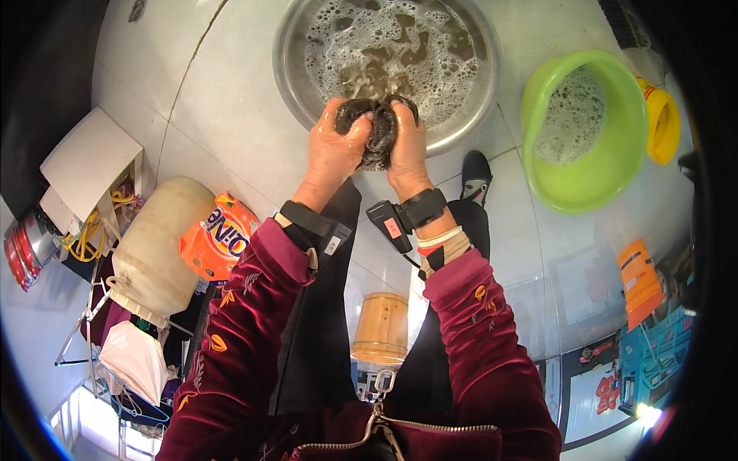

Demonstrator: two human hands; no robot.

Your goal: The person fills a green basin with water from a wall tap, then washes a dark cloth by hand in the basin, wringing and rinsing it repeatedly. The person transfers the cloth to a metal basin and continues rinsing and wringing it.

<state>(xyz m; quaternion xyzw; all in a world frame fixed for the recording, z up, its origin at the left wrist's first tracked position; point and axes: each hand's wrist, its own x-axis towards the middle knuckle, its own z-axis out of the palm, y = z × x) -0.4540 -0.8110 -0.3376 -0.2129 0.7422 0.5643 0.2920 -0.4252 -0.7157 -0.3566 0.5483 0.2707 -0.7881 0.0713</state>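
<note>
A wet, dark knitted cloth (380, 135) is bunched up between my two hands, over the near rim of a wide metal basin (291, 75). My left hand (335, 144) grips its left side with the thumb pressed on top. On the other side my right hand (410, 144) has its fingers wrapped around the fabric. Murky water (415, 52) topped with white suds fills the basin, and it splashes just beyond the cloth. What kind of garment the bundle is cannot be told. Both wrists wear black strapped devices.
To the right a lime-green plastic tub (620, 150) holds sudsy water, beside a yellow container (663, 127). An orange detergent bag (222, 239) and a large whitish plastic barrel (164, 248) stand at left. A wooden bucket (380, 328) is behind my legs. My shoe (476, 176) rests near the basin.
</note>
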